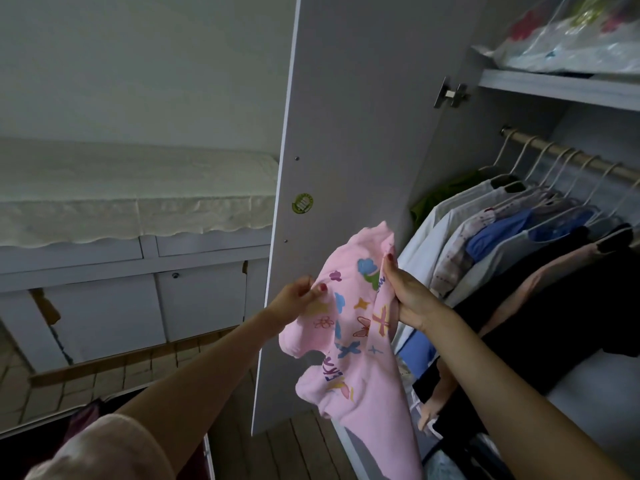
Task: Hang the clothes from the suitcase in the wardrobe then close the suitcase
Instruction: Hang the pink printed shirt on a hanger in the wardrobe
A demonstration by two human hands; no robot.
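Hanging bunched before the open wardrobe door (346, 133), the pink shirt (349, 341) is pinched by the left hand (299, 294) and right hand (407, 292), fingers curled into cloth, probably to spread it for a hanger left of the rail (568, 157).

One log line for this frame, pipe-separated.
left hand: pinches pink shirt | right hand: grips shirt | wardrobe door: open | hanger: none on shirt
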